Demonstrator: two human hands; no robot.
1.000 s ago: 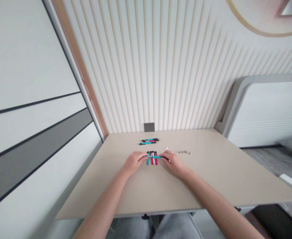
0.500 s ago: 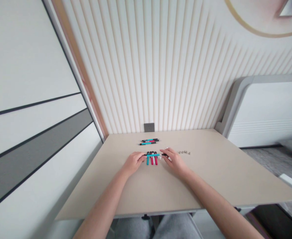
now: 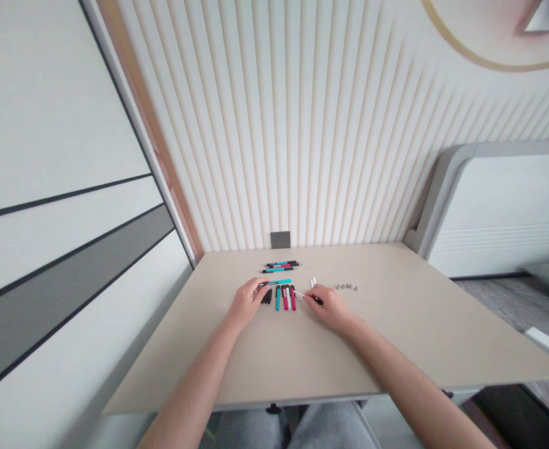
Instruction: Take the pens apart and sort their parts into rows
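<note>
My left hand (image 3: 246,302) pinches the black end of a teal pen barrel (image 3: 282,282), which points right above the table. Between the fingers of my right hand (image 3: 329,304) is a black pen part (image 3: 318,300) with a thin white refill (image 3: 299,294) sticking out to the left. Below the held barrel lies a row of other barrels: a teal one (image 3: 277,299) and several red and white ones (image 3: 293,299). Small black pen grips (image 3: 267,296) lie beside my left fingers, partly covered by them. White refills (image 3: 312,282) show behind my right hand.
Several assembled pens (image 3: 279,270) in teal, red and black lie farther back on the beige table (image 3: 396,324). A row of small metallic pieces (image 3: 346,287) sits right of my right hand. A dark socket (image 3: 281,239) is on the ribbed wall behind.
The pen held between both hands has come apart. The teal barrel has moved left and back with my left hand; the black part with the refill is in my right hand.
</note>
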